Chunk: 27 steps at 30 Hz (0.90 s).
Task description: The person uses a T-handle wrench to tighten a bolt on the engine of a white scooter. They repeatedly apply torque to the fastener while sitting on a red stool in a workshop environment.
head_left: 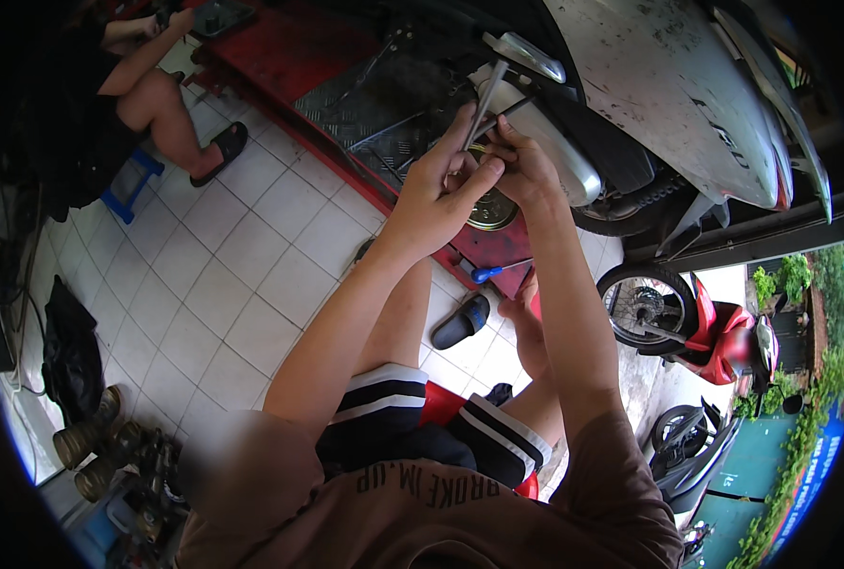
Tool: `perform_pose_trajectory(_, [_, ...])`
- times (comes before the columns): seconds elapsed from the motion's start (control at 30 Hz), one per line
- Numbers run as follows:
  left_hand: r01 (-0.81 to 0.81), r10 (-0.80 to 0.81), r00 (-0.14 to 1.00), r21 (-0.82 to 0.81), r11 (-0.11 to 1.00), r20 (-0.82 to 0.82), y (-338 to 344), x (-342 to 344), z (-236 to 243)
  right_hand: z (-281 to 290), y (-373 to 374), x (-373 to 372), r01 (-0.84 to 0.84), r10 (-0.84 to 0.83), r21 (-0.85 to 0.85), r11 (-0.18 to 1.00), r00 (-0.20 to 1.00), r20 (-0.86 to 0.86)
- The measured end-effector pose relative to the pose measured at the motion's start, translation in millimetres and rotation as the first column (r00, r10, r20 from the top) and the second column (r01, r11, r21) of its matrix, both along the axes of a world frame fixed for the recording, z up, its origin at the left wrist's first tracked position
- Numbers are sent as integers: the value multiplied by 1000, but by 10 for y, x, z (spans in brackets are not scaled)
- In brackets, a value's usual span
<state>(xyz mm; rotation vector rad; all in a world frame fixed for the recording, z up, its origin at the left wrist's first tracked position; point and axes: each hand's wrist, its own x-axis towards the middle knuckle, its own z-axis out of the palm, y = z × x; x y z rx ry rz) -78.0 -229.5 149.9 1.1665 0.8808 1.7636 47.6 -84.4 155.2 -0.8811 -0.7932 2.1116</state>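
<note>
Both of my hands are raised close together in front of a scooter's silver exhaust cover [574,166]. A silver metal rod-shaped tool [486,102] slants up out of my left hand [438,180], whose fingers are wrapped round its lower end. My right hand [528,169] is curled right beside it, thumb and fingers bent inward. What the right fingers pinch is hidden; a thin dark rod [520,109] shows just above them. Below the hands, a round tin with a gold-coloured rim [491,220] rests on the red lift platform, partly covered by my fingers.
A blue-handled screwdriver [486,275] lies on the red platform [370,185] near my knees. Long metal tools [384,128] lie on its ridged plate. Another person [152,100] sits at the far left. A red motorcycle [716,337] stands at the right, and greasy parts [109,455] lie lower left.
</note>
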Motion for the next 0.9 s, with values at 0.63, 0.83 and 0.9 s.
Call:
perform_pose_trajectory(0.63, [-156, 19, 957, -457, 876, -289, 10, -146, -180, -120, -215, -98, 4, -4, -13, 1000, 1000, -3])
perform_pose_trajectory(0.83, [140, -125, 990, -417, 898, 63, 104, -182, -284, -212, -218, -119, -65, 66, 46, 997, 998, -12])
perform_pose_trajectory(0.9, [354, -222, 918, -429, 831, 328, 80, -247, -232, -181, -184, -131, -39, 37, 64, 997, 999, 32])
